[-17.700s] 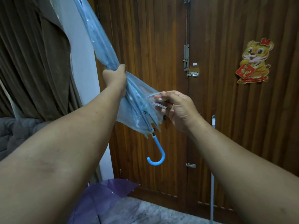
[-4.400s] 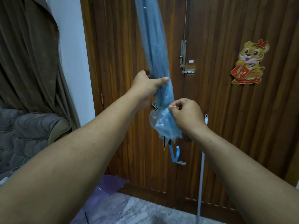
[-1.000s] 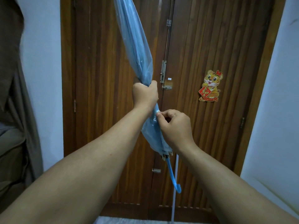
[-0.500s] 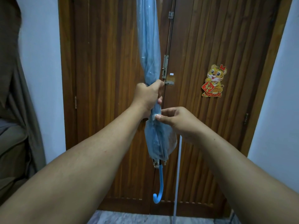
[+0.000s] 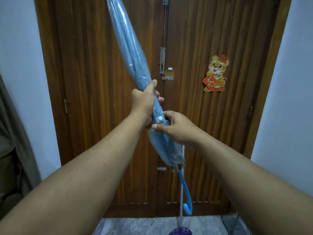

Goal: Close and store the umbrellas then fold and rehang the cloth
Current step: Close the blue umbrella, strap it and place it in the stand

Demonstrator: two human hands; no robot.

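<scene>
A closed translucent blue umbrella (image 5: 130, 53) slants from the top centre down to the right, tip out of frame above, its blue hooked handle (image 5: 187, 199) hanging low. My left hand (image 5: 145, 102) is wrapped around the rolled canopy at its middle. Just below, my right hand (image 5: 176, 128) pinches the canopy beside the strap's white snap button (image 5: 160, 118). The cloth is not in sight. A purple object (image 5: 180, 232) shows at the bottom edge; what it is cannot be told.
A wooden double door (image 5: 94, 85) with a latch (image 5: 163, 62) and a tiger sticker (image 5: 216, 73) fills the background. A thin white pole (image 5: 181, 203) leans against it. Pale walls flank the door, a brown curtain (image 5: 10, 126) hangs at left, and marble floor (image 5: 138, 225) lies below.
The umbrella has tilted from upright to slanting, its handle swinging right. My right hand has moved onto the canopy by the snap button, and the strap now lies wrapped around it.
</scene>
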